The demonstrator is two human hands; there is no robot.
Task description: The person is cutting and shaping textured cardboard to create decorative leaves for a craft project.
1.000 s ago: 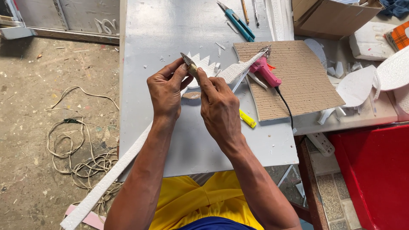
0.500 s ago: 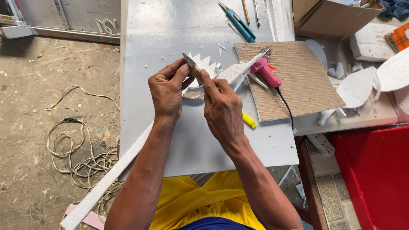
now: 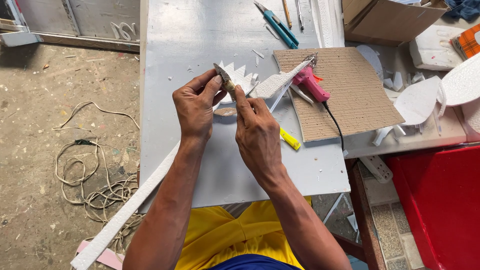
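Note:
Both hands meet above a grey table (image 3: pixel 200 40). My left hand (image 3: pixel 196 106) pinches a small pointed grey piece (image 3: pixel 221 74) at its tip. My right hand (image 3: pixel 258 131) holds the same piece from below, thumb and forefinger on its pale lower end. Just behind the hands lies a white foam piece with a zigzag edge (image 3: pixel 241 77). A long white foam strip (image 3: pixel 125 212) runs from under my arms down to the floor at lower left; another white foam piece (image 3: pixel 280 82) angles up towards a pink glue gun (image 3: pixel 312 84).
The glue gun rests on a brown cardboard sheet (image 3: pixel 350 95), its black cord trailing off the table. A teal utility knife (image 3: pixel 277 24) and pencils lie at the back. White foam cut-outs (image 3: pixel 420 100), a cardboard box (image 3: pixel 390 20), a red bin (image 3: pixel 440 200) stand right. Loose cord (image 3: pixel 85 170) lies on the floor.
The hands have shifted very slightly on the small pointed piece; nothing else has moved.

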